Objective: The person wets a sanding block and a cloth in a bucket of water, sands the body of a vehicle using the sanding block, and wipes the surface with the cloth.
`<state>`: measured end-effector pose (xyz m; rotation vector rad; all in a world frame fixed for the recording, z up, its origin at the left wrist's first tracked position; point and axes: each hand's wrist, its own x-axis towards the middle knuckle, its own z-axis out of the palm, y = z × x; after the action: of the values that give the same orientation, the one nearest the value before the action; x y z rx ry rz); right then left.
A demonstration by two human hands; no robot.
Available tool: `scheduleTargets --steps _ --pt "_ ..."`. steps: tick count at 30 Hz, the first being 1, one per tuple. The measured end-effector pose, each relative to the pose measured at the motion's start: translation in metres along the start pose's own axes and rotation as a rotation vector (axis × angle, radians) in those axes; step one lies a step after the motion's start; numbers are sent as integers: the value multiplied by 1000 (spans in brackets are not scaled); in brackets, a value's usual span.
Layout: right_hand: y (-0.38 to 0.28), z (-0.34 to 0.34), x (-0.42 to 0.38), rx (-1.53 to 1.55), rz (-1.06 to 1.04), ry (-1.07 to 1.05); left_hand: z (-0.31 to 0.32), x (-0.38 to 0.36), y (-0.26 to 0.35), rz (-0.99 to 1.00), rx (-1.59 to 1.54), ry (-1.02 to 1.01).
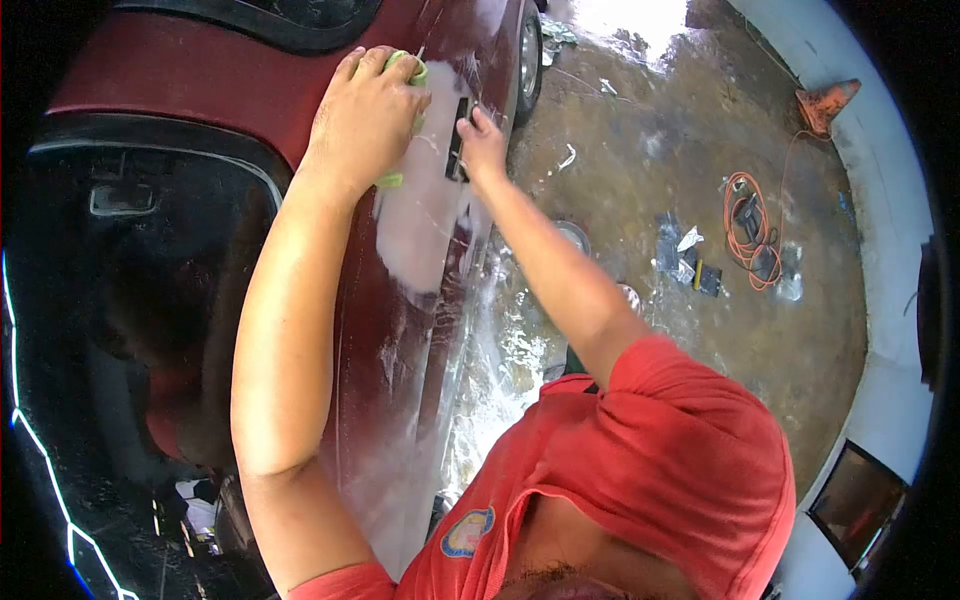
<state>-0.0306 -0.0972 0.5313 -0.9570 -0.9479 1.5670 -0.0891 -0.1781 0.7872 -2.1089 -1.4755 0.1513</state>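
Maroon car bodywork [360, 320] fills the left half of the head view, with a long pale, dusty patch [415, 250] on its side. My left hand [365, 120] presses onto the upper part of this patch, fingers curled over a light green strip of material [389, 181] that shows past the fingertips and below the palm. Just to the right, my right hand [482, 148] lies against the panel at the edge of a narrow black strip [458, 140]. Its thumb and forefinger stand apart; the other fingers are partly hidden.
A dark car window [130, 280] lies to the left and a wheel [529, 60] beyond my hands. On the stained concrete floor are a coiled orange hose or cord [735, 240], dark sheets [668, 245] and an orange cone [828, 105] by the wall [895, 220].
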Motion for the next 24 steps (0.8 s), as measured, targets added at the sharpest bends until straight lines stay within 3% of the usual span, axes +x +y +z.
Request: scheduleTargets --steps 2,4,6,8,10,11,14,16,17,19,22,24 --pt "11 11 -52 -128 -126 65 4 2 -3 14 21 20" --pt "5 10 -126 -183 -163 -47 4 4 -5 16 41 8" --pt "1 6 -102 -215 -170 -33 5 2 -2 12 32 1" --pt "-2 7 -24 -49 -78 -1 6 2 -3 -7 8 14" --pt "-7 -4 33 -118 -62 -17 9 1 -1 -19 -6 40" --pt "4 1 30 -95 4 1 10 2 -1 -23 -9 55" --pt "-5 14 -88 -265 -193 40 8 1 -2 -8 -25 59" --pt "-9 10 -105 -214 -212 -33 8 2 -4 -4 -7 51" --pt "-11 6 -109 -191 -223 -69 8 1 -3 -2 0 49" --pt "14 4 -32 -266 -236 24 11 2 -2 -7 -4 59" --pt "-18 -6 15 -61 108 -44 12 -1 -1 -5 3 61" --pt "9 8 -16 -40 -34 71 11 3 -2 1 3 76"
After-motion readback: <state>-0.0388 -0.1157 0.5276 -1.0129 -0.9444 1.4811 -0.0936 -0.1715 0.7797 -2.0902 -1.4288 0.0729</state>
